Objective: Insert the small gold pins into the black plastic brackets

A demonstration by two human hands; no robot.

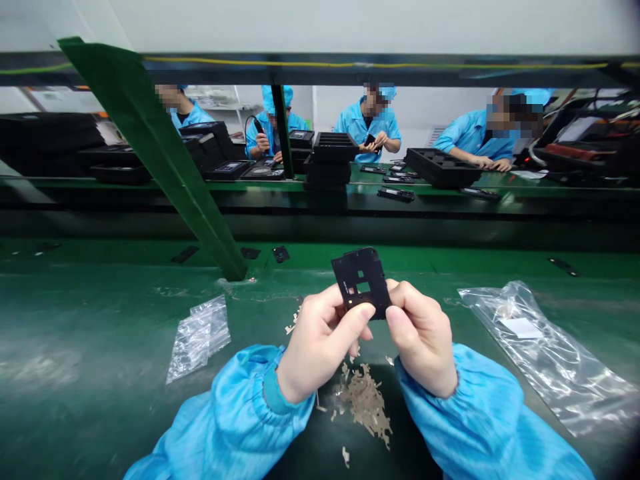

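This is a factory assembly line. A long green workbench (100, 373) faces a green conveyor (450, 190) carrying black trays (440, 167) and small parts, where a row of workers in blue smocks and caps (367, 123) sit handling components.

Matt black plastic plate (363, 280); glossy green benchtop (100, 360); crinkled clear plastic bag (545, 353).

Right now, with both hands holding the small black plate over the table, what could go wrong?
1. The black plate is held only at its lower edge by the left hand and right hand; it might slip or bend.
2. If dropped, it could land in the pile of tan scraps and pick up debris.
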